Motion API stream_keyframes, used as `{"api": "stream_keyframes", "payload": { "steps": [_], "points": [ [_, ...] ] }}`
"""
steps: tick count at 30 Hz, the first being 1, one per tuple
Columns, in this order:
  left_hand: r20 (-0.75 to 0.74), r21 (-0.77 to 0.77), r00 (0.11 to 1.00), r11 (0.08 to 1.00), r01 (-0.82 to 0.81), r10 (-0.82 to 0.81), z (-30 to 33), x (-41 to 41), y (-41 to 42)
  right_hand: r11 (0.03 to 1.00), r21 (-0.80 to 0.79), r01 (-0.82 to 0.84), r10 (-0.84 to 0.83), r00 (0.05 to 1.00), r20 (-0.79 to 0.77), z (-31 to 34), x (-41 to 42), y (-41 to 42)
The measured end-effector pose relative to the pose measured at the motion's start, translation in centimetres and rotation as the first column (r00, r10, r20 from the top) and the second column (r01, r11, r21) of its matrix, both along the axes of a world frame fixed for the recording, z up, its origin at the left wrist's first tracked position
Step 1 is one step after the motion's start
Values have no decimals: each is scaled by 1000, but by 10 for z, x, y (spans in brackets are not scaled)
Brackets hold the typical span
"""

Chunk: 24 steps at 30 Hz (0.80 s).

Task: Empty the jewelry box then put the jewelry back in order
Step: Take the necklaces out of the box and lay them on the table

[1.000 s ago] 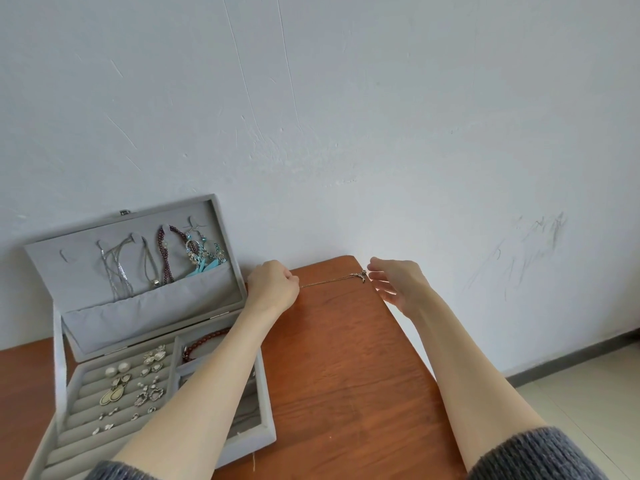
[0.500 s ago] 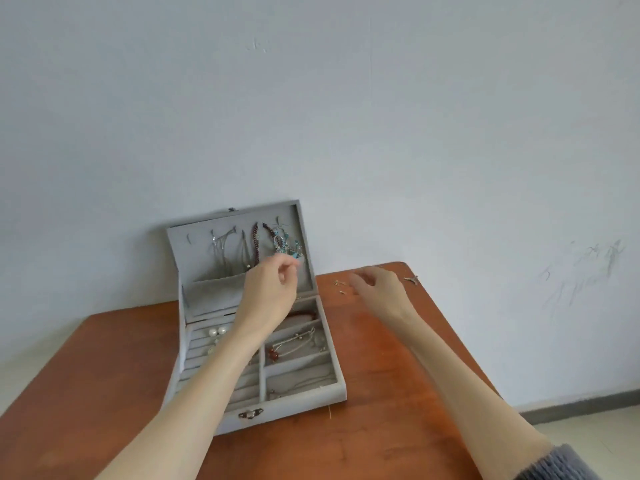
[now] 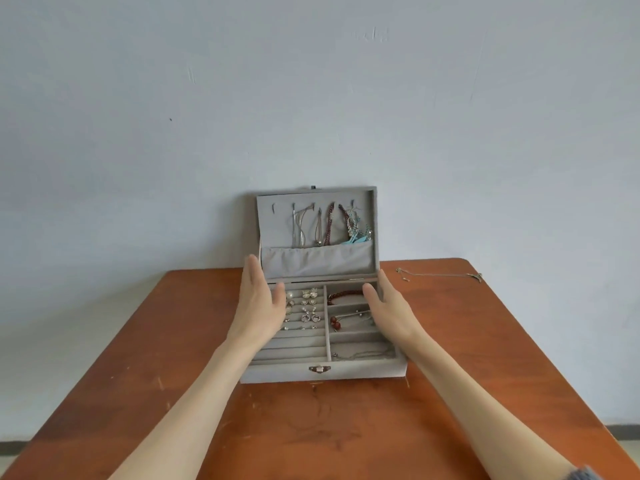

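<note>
A grey velvet jewelry box (image 3: 360, 373) stands open at the middle of the wooden table (image 3: 346, 431), its lid (image 3: 372, 230) upright against the wall. Several necklaces (image 3: 329, 225) hang inside the lid. Earrings (image 3: 308, 308) fill the left slots; a red bead bracelet (image 3: 343, 297) and chains lie in the right compartments. My left hand (image 3: 258, 303) is at the box's left side and my right hand (image 3: 389, 306) at its right side, both with straight fingers and palms facing each other. Neither holds anything. A thin chain necklace (image 3: 440, 274) lies on the table at the far right.
A plain pale wall rises right behind the table. The table's right edge drops to a tiled floor (image 3: 623, 441). Bare wood stretches in front of the box and on both sides of it.
The necklace that both hands held stretched between them now lies on the table at the far right. My head turned so the box is centred. Both hands came to the box's sides, empty.
</note>
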<state>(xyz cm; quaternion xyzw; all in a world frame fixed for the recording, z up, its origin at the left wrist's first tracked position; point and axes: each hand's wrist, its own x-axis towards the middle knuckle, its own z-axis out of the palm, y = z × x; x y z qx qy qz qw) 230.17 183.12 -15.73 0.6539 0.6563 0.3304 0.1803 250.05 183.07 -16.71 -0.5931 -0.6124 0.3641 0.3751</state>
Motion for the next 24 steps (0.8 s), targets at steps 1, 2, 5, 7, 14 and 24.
{"api": "stream_keyframes", "payload": {
  "steps": [1,2,5,7,14,24],
  "points": [
    [17,-36,1000,999,21,-21,-2,-4,0,1000,2,-6,6,1000,-4,0,-4,1],
    [23,-60,999,998,31,-29,-2,-8,0,1000,4,-12,12,1000,-8,0,-8,2],
    [26,-106,999,994,22,-20,0,-19,2,1000,-3,-22,22,1000,-3,-1,-15,6],
    [4,-30,1000,999,-22,22,4,-23,5,1000,-1,-7,7,1000,-6,0,-15,8],
    [-125,423,926,864,-274,355,42,-15,35,928,288,236,-235,971,-39,32,-24,23],
    [-166,453,883,829,-327,439,49,10,80,893,430,129,-109,991,-71,54,-63,65]
  ]
}}
